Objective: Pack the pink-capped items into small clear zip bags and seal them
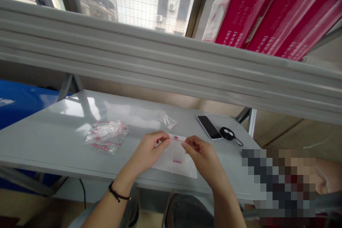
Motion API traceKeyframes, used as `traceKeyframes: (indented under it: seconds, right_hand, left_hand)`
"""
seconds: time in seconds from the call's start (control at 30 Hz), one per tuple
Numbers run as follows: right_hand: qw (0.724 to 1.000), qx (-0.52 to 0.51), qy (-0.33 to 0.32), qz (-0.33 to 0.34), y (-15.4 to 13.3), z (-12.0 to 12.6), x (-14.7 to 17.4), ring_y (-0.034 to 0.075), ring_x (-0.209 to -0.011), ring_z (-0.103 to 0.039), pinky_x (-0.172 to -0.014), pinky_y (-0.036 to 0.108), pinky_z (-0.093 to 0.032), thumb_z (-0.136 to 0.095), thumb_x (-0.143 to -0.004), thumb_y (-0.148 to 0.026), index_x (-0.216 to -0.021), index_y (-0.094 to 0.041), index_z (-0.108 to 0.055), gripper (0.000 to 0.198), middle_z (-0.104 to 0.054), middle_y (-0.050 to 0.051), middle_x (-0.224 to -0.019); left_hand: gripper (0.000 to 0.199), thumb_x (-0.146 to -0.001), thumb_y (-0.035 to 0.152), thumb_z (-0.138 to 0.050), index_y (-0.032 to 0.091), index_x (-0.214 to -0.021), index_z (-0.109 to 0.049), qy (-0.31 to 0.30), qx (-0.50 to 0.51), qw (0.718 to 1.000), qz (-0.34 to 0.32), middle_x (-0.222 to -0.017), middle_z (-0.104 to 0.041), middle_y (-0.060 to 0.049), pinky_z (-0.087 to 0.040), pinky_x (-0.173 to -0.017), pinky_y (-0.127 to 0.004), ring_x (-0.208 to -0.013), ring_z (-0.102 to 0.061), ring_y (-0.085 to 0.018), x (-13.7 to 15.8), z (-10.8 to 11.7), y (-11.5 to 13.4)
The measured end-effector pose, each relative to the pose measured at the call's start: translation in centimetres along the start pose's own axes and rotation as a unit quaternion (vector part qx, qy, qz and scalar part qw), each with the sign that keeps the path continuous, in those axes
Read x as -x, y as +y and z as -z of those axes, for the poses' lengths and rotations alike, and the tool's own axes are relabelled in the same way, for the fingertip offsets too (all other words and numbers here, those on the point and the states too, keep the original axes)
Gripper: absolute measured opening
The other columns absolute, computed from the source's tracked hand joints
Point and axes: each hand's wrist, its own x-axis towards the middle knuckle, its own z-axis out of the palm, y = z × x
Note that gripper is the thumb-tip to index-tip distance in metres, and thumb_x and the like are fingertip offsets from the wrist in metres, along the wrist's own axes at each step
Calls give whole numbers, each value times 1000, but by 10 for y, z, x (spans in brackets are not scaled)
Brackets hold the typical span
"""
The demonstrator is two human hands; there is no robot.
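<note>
Between my hands is a small clear zip bag (176, 151) with a red line along its top edge. A row of small red pieces (176, 161) shows low in the bag, too small to name. My left hand (153, 148) pinches the left end of the top edge, thumb against the fingers. At the other end, my right hand (199, 149) pinches the same edge. Under the bag lies a white sheet (189, 171), partly covered by my hands. Just past the top edge sits a little red piece (175, 137).
Left on the grey table (66, 142) lies a pile of clear zip bags (107, 135). Another clear bag (169, 122) rests beyond my hands. A phone (209, 127) and a black round case with a strap (227, 133) are at right. A metal shelf beam (160, 64) crosses above.
</note>
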Motion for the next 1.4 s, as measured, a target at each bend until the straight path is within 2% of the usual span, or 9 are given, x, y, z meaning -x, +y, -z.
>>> traceKeyframes:
  seconds: [0.2,0.33,0.5,0.7,0.87,1.03,1.27,1.4]
  right_hand:
    - [999,21,-4,30,-1,5,4,13,-64,-46,-59,25,-36,-60,-94,-40,-78,-19,-60,26,-53,-3,-69]
    - [998,-3,-29,58,-3,6,6,14,-69,-49,-65,25,-39,-62,-94,-37,-81,-20,-63,21,-58,-2,-74]
    - [995,-8,-47,90,-9,1,9,15,-75,-54,-70,26,-43,-63,-93,-33,-92,-21,-69,13,-65,1,-85]
    - [992,53,-18,114,-14,0,11,16,-68,-52,-66,27,-40,-59,-96,-32,-84,-22,-70,18,-64,0,-75]
    - [990,59,-45,119,-15,2,11,17,-70,-54,-66,27,-41,-57,-97,-32,-85,-22,-68,20,-63,1,-76]
    - [988,45,-75,124,-16,-2,12,17,-75,-57,-69,27,-43,-57,-98,-35,-92,-22,-69,18,-67,2,-83]
    - [988,64,-57,127,-10,-1,10,17,-73,-55,-68,27,-42,-54,-99,-34,-83,-21,-66,23,-63,1,-77]
    - [989,56,-66,122,-11,-2,10,17,-75,-57,-70,27,-43,-56,-98,-34,-88,-21,-68,20,-65,2,-80]
  left_hand:
    - [17,-95,28,-58,19,-87,-70,1,1,1000,9,-81,-68,0,-41,-69,-27,-78,-58,-17,0,-3,3]
    - [16,-95,30,-60,19,-89,-71,-27,28,999,-4,-84,-69,-1,-42,-72,-27,-80,-59,-16,2,-1,4]
    - [19,-96,29,-59,18,-84,-70,-22,18,999,-34,-80,-69,-1,-43,-73,-27,-77,-60,-16,3,2,8]
    - [17,-95,31,-60,19,-87,-70,-26,19,999,-42,-81,-68,-2,-44,-70,-27,-77,-59,-16,5,-1,10]
    - [15,-95,27,-59,19,-86,-69,-21,-6,997,-70,-80,-67,-2,-41,-63,-25,-74,-58,-15,8,-4,11]
    - [14,-95,23,-58,18,-86,-69,-26,-12,995,-98,-80,-67,-1,-42,-69,-26,-75,-59,-14,8,-3,13]
    - [20,-98,27,-55,19,-90,-72,-52,-3,996,-73,-82,-68,-2,-43,-70,-27,-77,-61,-16,7,-5,12]
    - [21,-98,27,-54,20,-91,-73,-48,-6,997,-62,-84,-71,-2,-43,-69,-27,-78,-62,-16,7,-4,11]
